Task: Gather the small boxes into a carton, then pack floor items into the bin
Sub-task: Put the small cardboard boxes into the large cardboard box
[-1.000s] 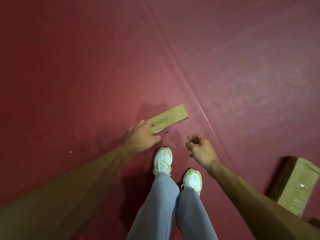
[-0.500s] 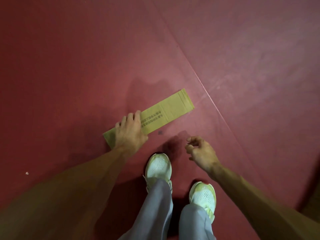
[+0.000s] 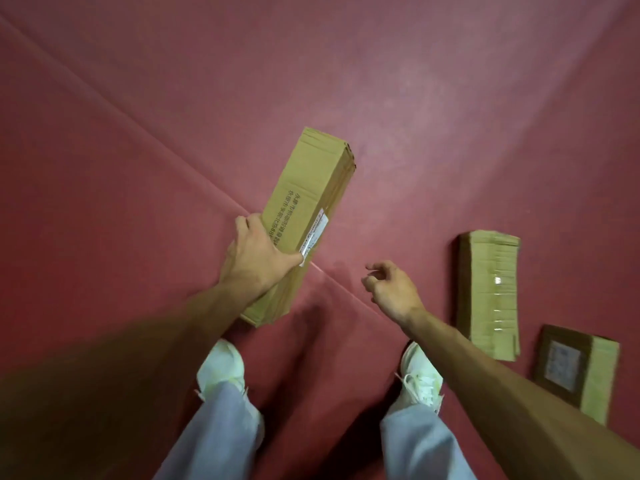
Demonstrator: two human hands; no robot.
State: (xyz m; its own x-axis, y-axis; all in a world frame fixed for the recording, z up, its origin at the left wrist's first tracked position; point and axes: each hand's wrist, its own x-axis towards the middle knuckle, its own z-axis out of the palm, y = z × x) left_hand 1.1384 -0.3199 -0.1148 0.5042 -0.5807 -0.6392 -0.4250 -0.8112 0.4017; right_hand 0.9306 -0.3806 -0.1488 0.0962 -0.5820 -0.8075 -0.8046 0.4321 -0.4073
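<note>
My left hand (image 3: pixel 256 261) grips a long, narrow bundle of flattened cardboard boxes (image 3: pixel 311 202) with printed text and a white label, held up off the red floor and pointing away from me. To its right, my right hand (image 3: pixel 391 289) hangs with its fingers loosely curled and holds nothing. A second bundle of flattened cardboard (image 3: pixel 490 292), taped together, lies on the floor at the right. Beside it at the lower right lies another cardboard piece (image 3: pixel 581 365) with a dark face and a pale label.
The floor is red matting with a seam (image 3: pixel 138 147) running diagonally from upper left down toward my feet. My two white shoes (image 3: pixel 221 365) and grey trouser legs fill the bottom of the view.
My left hand has lifted the long cardboard bundle off the floor and swung it more upright. My view has turned right, bringing the two cardboard pieces on the floor into sight.
</note>
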